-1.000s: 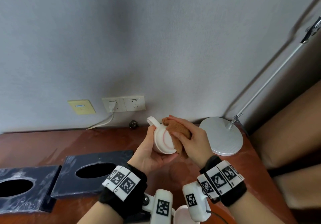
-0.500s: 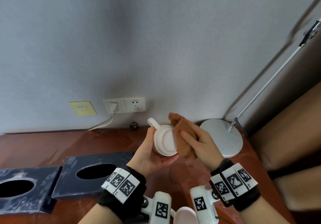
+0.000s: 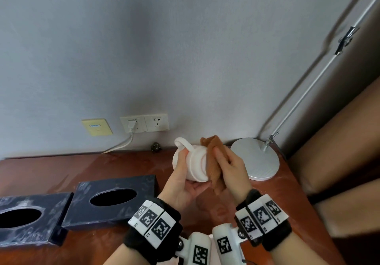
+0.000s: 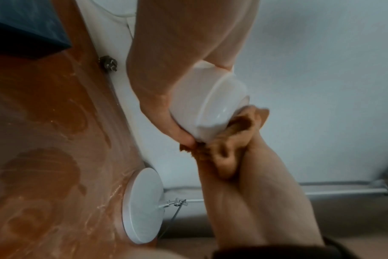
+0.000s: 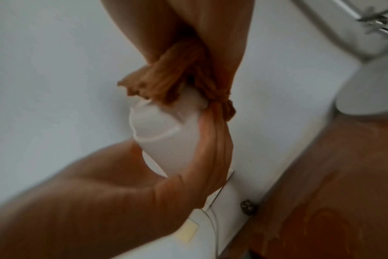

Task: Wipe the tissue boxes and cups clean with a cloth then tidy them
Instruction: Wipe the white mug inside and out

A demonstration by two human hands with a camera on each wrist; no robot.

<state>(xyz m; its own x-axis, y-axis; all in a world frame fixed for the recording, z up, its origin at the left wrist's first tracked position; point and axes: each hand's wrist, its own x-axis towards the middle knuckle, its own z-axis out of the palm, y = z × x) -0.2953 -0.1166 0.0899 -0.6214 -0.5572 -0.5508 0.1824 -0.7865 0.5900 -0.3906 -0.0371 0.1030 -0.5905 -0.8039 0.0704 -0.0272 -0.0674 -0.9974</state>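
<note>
A white cup [image 3: 195, 163] lies on its side in the air above the brown desk, its base turned to the right and its handle up at the back. My left hand [image 3: 183, 179] grips the cup [image 4: 202, 103] around its body. My right hand [image 3: 230, 170] holds a brown cloth [image 3: 214, 162] flat against the cup's base; the cloth [image 5: 173, 77] bunches over the cup [image 5: 164, 136] between my fingers. Two dark tissue boxes [image 3: 111, 201] [image 3: 26, 219] with oval openings sit on the desk at the left.
A round silver lamp base [image 3: 259, 160] with a slanting rod stands at the desk's back right corner. Wall sockets with a white plug and cable [image 3: 131, 126] are behind. A small dark object [image 3: 156, 147] lies by the wall. The desk [image 3: 61, 172] ends at the right, beside a tan seat.
The cup has turned so its base faces right rather than towards me. My right hand with the cloth has slid across the base, from the upper edge down to the right side.
</note>
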